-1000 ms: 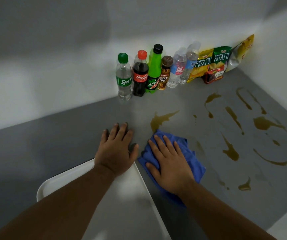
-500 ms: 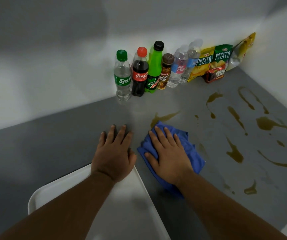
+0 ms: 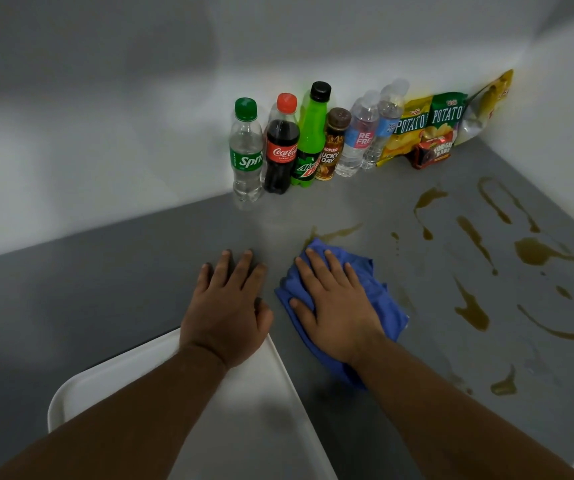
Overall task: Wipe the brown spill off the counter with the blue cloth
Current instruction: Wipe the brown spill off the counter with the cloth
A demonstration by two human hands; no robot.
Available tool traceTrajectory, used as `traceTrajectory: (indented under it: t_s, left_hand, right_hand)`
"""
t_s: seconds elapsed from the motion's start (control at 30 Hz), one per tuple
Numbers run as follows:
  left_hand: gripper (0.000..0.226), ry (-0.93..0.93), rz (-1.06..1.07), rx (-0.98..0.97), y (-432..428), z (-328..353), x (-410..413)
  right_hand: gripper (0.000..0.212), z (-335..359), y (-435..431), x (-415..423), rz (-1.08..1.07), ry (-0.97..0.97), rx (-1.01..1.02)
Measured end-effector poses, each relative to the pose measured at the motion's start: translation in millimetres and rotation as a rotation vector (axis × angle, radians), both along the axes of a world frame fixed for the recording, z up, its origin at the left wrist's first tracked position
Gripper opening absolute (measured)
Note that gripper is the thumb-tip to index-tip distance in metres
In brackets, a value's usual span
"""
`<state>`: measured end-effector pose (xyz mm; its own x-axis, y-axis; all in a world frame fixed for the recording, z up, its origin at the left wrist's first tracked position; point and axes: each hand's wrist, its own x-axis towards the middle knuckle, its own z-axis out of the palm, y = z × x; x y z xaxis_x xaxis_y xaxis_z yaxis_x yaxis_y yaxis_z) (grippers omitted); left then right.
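My right hand (image 3: 335,303) lies flat on the crumpled blue cloth (image 3: 384,299), pressing it onto the grey counter (image 3: 105,289). The cloth's far edge touches a brown streak (image 3: 339,232) of the spill. More brown spill (image 3: 535,252) spreads in streaks and blobs over the right part of the counter, with a large streak (image 3: 472,311) just right of the cloth. My left hand (image 3: 228,308) rests palm down, fingers spread, on bare counter left of the cloth, holding nothing.
A white tray (image 3: 70,396) sits at the near edge under my left forearm. Several drink bottles (image 3: 280,150) and snack bags (image 3: 427,126) line the white back wall. A second white wall (image 3: 569,109) closes the right side.
My right hand has pushed the cloth away from me, covering most of the near brown streak. The left hand has stayed put.
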<state>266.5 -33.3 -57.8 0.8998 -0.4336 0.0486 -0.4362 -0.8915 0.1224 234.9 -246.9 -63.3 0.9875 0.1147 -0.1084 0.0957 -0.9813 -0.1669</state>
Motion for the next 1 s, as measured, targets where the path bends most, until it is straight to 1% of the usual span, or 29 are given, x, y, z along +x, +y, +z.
traceTrajectory:
  t_s: [0.07, 0.13, 0.23, 0.3, 0.37, 0.4, 0.47, 0.53, 0.6, 0.67, 0.73, 0.87, 0.93, 1.0]
  left_hand:
    - [0.063, 0.004, 0.001, -0.003, 0.4, -0.2, 0.3]
    - [0.063, 0.009, 0.004, 0.000, 0.4, -0.5, 0.5]
    - [0.062, 0.010, 0.005, -0.001, 0.7, -1.6, 0.8]
    - [0.063, 0.015, 0.003, 0.006, 0.8, -2.2, 1.1]
    - [0.063, 0.021, 0.001, 0.015, 0.6, -2.6, 1.4]
    - [0.063, 0.024, 0.002, 0.018, 0.6, -2.5, 1.6]
    - [0.063, 0.022, 0.002, 0.021, 0.2, -2.1, 1.5]
    - [0.063, 0.019, 0.001, 0.015, 0.4, -1.2, 1.4]
    - [0.063, 0.022, 0.001, 0.006, 0.7, -0.2, 1.6]
    - [0.063, 0.027, 0.003, 0.004, 0.4, 0.7, 1.6]
    - [0.062, 0.027, 0.004, 0.000, 0.3, 0.9, 0.9]
    - [0.062, 0.035, 0.006, 0.011, 0.1, 2.2, 0.1]
    - [0.063, 0.045, 0.008, 0.018, -0.1, 3.2, 0.0]
    - [0.064, 0.051, 0.003, 0.026, -0.2, 4.2, 0.2]
  right_hand:
    - [0.070, -1.7, -11.3, -15.8, 0.105, -0.006, 0.007]
    - [0.069, -1.0, -29.5, -21.4, 0.116, -0.006, 0.007]
    - [0.068, 2.3, -41.0, -5.4, -0.002, -0.003, -0.005]
    - [0.068, 4.0, -32.7, 14.8, -0.100, 0.006, -0.019]
    - [0.069, 4.0, -18.4, 29.3, -0.152, 0.015, -0.023]
    - [0.070, 4.2, -11.7, 31.3, -0.144, 0.013, -0.017]
    - [0.069, 3.6, -4.7, 23.5, -0.055, 0.008, -0.006]
    - [0.068, 1.9, -9.4, 6.6, 0.071, -0.004, 0.004]
    - [0.066, 1.3, -23.4, -5.7, 0.124, -0.016, 0.038]
    - [0.064, 2.1, -36.7, -7.1, 0.081, -0.035, 0.048]
    - [0.064, 3.1, -39.2, 4.9, -0.013, -0.031, 0.029]
    - [0.069, 3.5, -14.3, 43.1, -0.159, 0.016, -0.010]
    - [0.069, 3.7, -0.1, 47.0, -0.125, 0.020, -0.004]
    - [0.069, 3.6, 3.9, 34.9, -0.013, 0.009, 0.016]
